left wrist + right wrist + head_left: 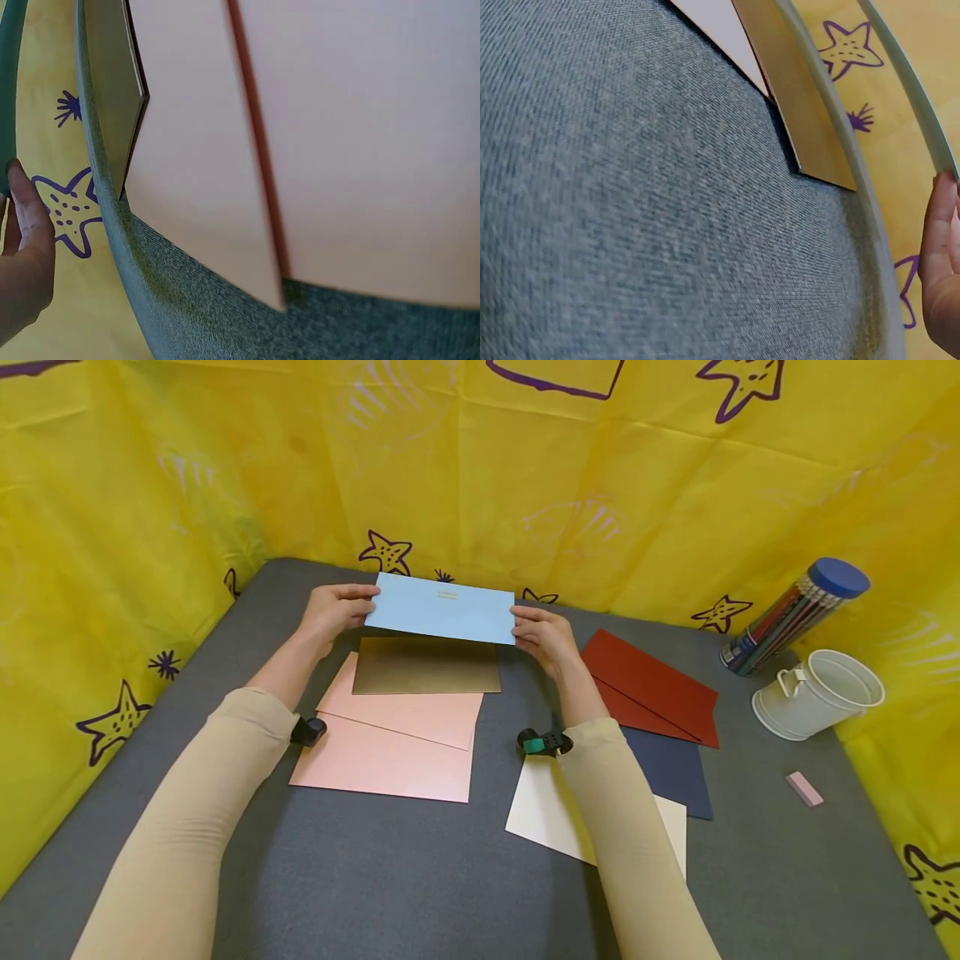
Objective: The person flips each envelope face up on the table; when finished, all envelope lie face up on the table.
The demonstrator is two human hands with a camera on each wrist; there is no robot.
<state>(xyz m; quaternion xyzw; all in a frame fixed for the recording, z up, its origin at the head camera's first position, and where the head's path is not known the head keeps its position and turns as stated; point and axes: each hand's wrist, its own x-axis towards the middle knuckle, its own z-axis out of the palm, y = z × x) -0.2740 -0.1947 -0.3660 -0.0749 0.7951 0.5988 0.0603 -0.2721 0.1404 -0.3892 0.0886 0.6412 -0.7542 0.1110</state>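
Observation:
Both hands hold up a light blue envelope (442,617) by its two short ends, near the back edge of the table. My left hand (330,614) pinches its left end and my right hand (546,635) pinches its right end. Small light print lines show near its upper edge. In the left wrist view, the fingers of the left hand (28,247) meet the envelope's edge; the right wrist view shows the right hand (941,262) at the opposite end. Below lies a gold envelope (426,668), overlapping two pink envelopes (390,764).
To the right, red envelopes (637,681) overlap a dark blue one (671,768) and a white one (551,810), partly hidden by my right forearm. A tube of pencils (783,618), a white mug (795,702) and a pink eraser (805,789) stand farther right. Yellow cloth hangs behind.

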